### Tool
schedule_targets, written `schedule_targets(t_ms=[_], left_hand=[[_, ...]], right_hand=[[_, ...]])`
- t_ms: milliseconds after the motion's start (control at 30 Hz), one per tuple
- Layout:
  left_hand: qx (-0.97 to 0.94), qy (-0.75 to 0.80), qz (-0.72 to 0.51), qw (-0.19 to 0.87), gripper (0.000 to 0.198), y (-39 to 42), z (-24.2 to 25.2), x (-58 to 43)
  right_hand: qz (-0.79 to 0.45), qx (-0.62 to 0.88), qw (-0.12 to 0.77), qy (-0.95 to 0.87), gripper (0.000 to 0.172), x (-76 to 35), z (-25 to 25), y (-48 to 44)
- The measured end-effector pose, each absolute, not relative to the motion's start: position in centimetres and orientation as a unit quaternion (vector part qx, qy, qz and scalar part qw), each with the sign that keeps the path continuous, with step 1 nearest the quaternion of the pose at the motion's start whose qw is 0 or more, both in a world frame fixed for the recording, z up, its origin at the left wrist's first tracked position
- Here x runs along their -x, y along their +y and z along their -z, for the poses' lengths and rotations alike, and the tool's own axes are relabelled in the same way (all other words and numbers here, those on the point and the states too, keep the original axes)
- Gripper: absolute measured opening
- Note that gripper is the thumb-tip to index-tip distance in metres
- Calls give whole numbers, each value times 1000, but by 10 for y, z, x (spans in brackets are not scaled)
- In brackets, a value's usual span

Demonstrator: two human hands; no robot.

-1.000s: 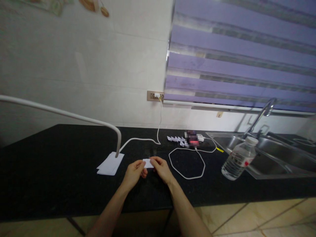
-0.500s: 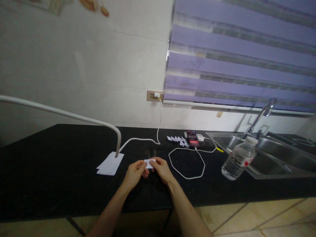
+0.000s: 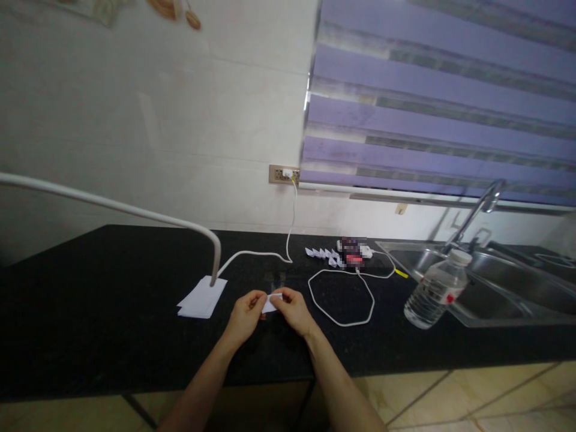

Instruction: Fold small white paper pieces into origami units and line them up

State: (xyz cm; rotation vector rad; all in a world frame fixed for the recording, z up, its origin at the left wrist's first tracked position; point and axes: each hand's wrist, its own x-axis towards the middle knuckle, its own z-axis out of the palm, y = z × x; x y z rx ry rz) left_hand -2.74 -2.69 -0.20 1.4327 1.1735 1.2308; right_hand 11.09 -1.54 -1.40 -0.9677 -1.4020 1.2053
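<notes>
1 small white paper [image 3: 271, 304] was pinched over the table [image 3: 112, 300] by the left hand [image 3: 245, 313] and right hand [image 3: 293, 311], fingers [image 3: 257, 301] closed; skewing or tearing was judged possible from uneven pull.

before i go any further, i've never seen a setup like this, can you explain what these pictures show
There is no robot here, just a person's two bare hands. One camera, worn on the head, looks forward and down, so every picture is taken from there. The left hand and right hand together hold a small piece of white paper. On the dark counter, a stack of white paper lies to the left. To the right are a looped white cable, small white pieces beside a pixelated item, and a clear bottle near the sink.
</notes>
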Motion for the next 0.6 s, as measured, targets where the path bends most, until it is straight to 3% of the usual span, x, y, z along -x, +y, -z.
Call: schedule_targets(t_ms=[367,600], left_hand=[[-592,482,-485,428,26,-27,6,26],[-629,501,-475,357,23,-27,4,29]], right_hand=[[-472,412,494,-602,17,-110,11,-16],[-462,412,505,-601,18,-109,11,-17]])
